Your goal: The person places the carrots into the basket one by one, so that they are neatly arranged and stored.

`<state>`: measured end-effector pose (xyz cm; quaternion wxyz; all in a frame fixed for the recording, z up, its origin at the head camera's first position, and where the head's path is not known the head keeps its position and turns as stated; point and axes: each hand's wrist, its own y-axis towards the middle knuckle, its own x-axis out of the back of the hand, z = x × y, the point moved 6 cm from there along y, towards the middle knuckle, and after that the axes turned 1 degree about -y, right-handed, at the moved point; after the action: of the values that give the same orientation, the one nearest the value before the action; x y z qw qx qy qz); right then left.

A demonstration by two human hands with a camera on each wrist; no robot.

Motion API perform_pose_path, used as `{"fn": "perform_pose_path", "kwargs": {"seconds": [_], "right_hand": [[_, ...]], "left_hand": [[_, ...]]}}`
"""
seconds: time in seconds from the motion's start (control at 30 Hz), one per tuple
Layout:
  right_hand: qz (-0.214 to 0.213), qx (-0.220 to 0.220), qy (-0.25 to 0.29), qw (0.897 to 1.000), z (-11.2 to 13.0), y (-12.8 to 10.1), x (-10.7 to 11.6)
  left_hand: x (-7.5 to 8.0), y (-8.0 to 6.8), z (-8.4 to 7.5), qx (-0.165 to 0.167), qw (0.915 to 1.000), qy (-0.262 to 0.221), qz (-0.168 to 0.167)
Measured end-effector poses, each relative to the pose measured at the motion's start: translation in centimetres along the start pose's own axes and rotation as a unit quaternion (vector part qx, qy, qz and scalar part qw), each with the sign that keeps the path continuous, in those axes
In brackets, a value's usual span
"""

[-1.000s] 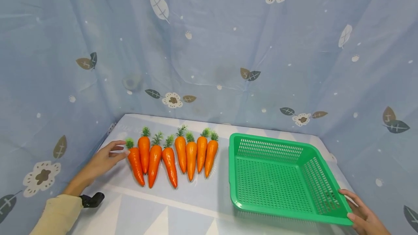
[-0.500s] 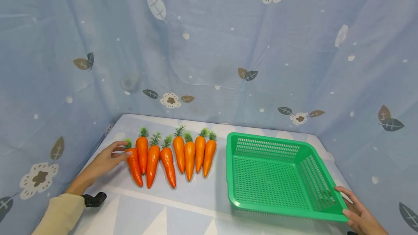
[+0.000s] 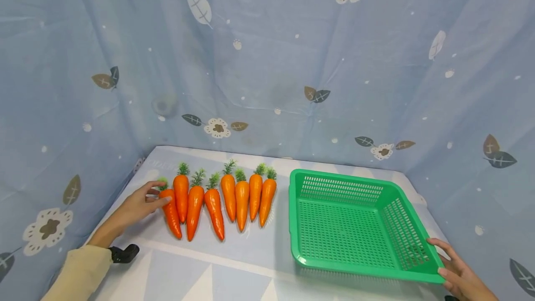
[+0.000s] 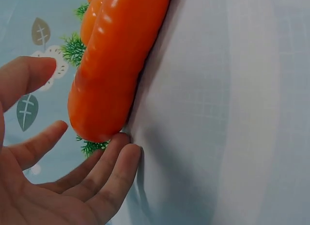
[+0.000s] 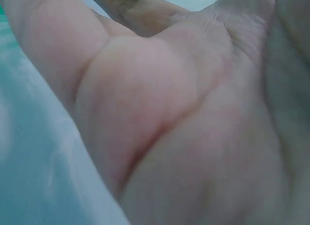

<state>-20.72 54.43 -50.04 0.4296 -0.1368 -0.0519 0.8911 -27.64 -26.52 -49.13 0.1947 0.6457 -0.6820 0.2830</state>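
Observation:
In the head view, my left hand (image 3: 138, 206) is at the leafy end of the leftmost orange toy carrot (image 3: 172, 219), its thumb overlapping the carrot's top. The left wrist view shows the fingers spread around the thick end of that carrot (image 4: 109, 84), with two fingertips right at its underside. Several more carrots lie side by side to its right, green tufts pointing away from me. At the right, my right hand (image 3: 461, 273) grips the near right corner of a green plastic basket (image 3: 368, 271), thumb on the rim. Its palm (image 5: 160, 104) fills most of the right wrist view.
The basket has slotted walls and a mesh floor. Carrots and basket are on a table (image 3: 242, 257) covered with a pale blue and white patterned cloth. A blue curtain (image 3: 267, 59) with leaves and flowers encloses the back and both sides.
My left hand has edged right and closer onto the leftmost carrot, thumb now over its top. The head view has shifted slightly; the right hand stays on the basket corner.

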Motion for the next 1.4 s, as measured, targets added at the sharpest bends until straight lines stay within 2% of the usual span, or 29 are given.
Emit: {"fn": "perform_pose_path", "kwargs": {"seconds": [0.23, 0.47, 0.63, 0.8, 0.97, 1.13, 1.27, 1.4], "right_hand": [[-0.005, 0.021, 0.009, 1.000, -0.2, 0.3, 0.1], [0.027, 0.045, 0.045, 0.998, -0.3, 0.3, -0.1], [0.050, 0.064, 0.055, 0.995, -0.1, 0.3, -0.3], [0.037, 0.069, 0.045, 0.996, -0.1, 0.5, 0.1], [0.032, 0.081, 0.020, 0.996, -0.3, 0.3, 0.2], [0.014, 0.069, 0.008, 0.997, -0.5, 0.3, 0.5], [0.040, 0.077, 0.039, 0.995, -0.4, 0.3, 0.2], [0.059, 0.088, 0.066, 0.992, -0.3, 0.4, -0.2]], "left_hand": [[-0.3, 0.5, 0.5, 0.013, 0.9999, -0.001, 0.001], [-0.5, 1.1, 0.3, 0.010, 0.9999, -0.004, 0.003], [-0.6, 1.2, 0.8, 0.026, 0.9996, 0.003, 0.009], [-0.4, 0.9, 0.9, 0.023, 0.9997, -0.007, 0.007], [-0.3, 0.5, 1.3, 0.034, 0.9993, -0.013, 0.004], [-0.4, 0.5, 1.3, 0.035, 0.9992, -0.017, -0.002], [-0.8, 0.4, 0.9, 0.040, 0.9992, -0.003, 0.000], [-1.0, 0.5, 0.4, 0.031, 0.9995, 0.009, -0.008]]}}
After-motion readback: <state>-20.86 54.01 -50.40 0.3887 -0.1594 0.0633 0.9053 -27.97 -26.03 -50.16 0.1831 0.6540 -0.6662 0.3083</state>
